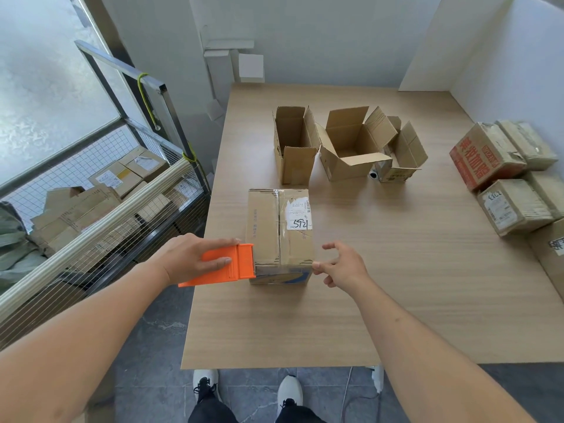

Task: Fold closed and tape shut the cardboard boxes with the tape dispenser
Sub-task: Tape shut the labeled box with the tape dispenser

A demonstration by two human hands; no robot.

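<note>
A closed cardboard box (279, 227) with a white label marked 5921 lies on the wooden table (396, 285), a strip of clear tape along its top seam. My left hand (195, 257) grips the orange tape dispenser (227, 265), whose front edge touches the box's near left corner. My right hand (343, 264) touches the box's near right corner with thumb and fingertips, the other fingers loosely spread. Three open boxes stand further back: a tall one (294, 145), a wide one (348, 145) and a smaller one (399, 154).
Several taped boxes (503, 175) are stacked along the table's right edge. A wire-mesh cart (100, 203) holding more boxes stands to the left of the table. A white wall rises behind. My feet are on grey floor at the table's front edge.
</note>
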